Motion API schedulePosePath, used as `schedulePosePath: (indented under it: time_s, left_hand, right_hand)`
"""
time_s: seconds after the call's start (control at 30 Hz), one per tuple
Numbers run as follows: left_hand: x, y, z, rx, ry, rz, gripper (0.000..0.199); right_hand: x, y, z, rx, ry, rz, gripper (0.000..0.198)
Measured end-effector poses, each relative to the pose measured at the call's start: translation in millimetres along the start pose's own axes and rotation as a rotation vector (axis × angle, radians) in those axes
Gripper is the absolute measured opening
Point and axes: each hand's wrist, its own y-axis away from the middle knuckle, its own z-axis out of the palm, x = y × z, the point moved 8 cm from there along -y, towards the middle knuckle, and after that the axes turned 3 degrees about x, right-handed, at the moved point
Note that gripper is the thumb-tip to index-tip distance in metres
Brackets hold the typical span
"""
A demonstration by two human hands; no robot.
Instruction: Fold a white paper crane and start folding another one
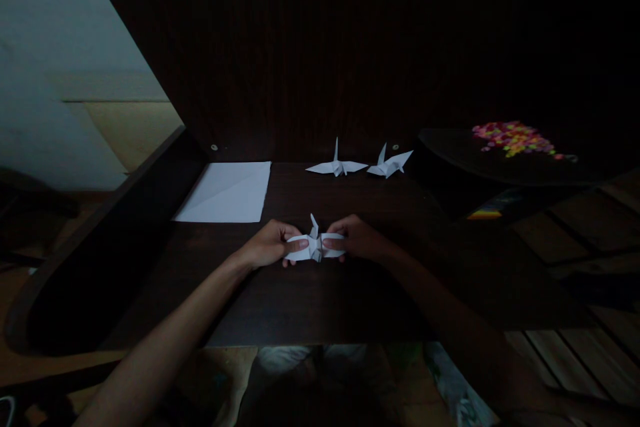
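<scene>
Between my two hands is a white origami crane (315, 248), held over the dark desk near its middle. My left hand (273, 243) is closed on the crane's left wing, its thumb lying flat on top. On the other side my right hand (357, 239) pinches the right wing in the same way, thumb on top and fingers underneath. A thin folded point of the crane sticks up between the thumbs. Two finished-looking white paper cranes, one upright (337, 165) and one tilted (390, 164), stand farther back on the desk.
White paper sheets (227, 193) lie at the back left of the desk (260, 307). A raised side panel (100, 240) bounds the left. On a dark shelf (440, 140) at the right sits a heap of small colourful pieces (517, 139). A tall dark back panel (300, 47) rises behind.
</scene>
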Motion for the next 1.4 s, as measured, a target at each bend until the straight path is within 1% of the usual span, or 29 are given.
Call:
schedulePosePath:
  time_s: [0.17, 0.4, 0.47, 0.63, 0.77, 1.0, 1.4]
  left_hand:
    - [-1.1, -0.2, 0.1, -0.008, 0.004, -0.003, 0.045]
    - [0.5, 1.0, 1.0, -0.026, 0.031, 0.002, 0.044]
    - [1.3, 1.3, 0.8, -0.028, 0.036, 0.010, 0.044]
    - [4.7, 1.9, 0.9, -0.045, 0.061, 0.050, 0.042]
    - [6.5, 2.1, -0.5, -0.042, 0.056, 0.073, 0.041]
    - [7.2, 2.5, -2.7, -0.028, 0.027, 0.076, 0.041]
    - [5.0, 1.5, -2.6, -0.027, 0.028, 0.050, 0.040]
  right_hand:
    - [1.7, 0.4, -1.4, -0.016, 0.044, 0.019, 0.035]
    - [1.5, 0.3, -1.7, -0.022, 0.050, 0.046, 0.039]
    - [1.7, -0.2, -1.7, -0.029, 0.044, 0.033, 0.039]
    - [-3.8, -0.7, -0.6, -0.059, -0.030, -0.052, 0.040]
    - [-5.9, -1.1, -2.0, -0.055, -0.039, -0.085, 0.039]
    - [-1.1, -2.9, -4.4, -0.037, 0.005, -0.058, 0.039]
    - [2.3, -3.3, -5.8, -0.041, 0.012, -0.024, 0.038]
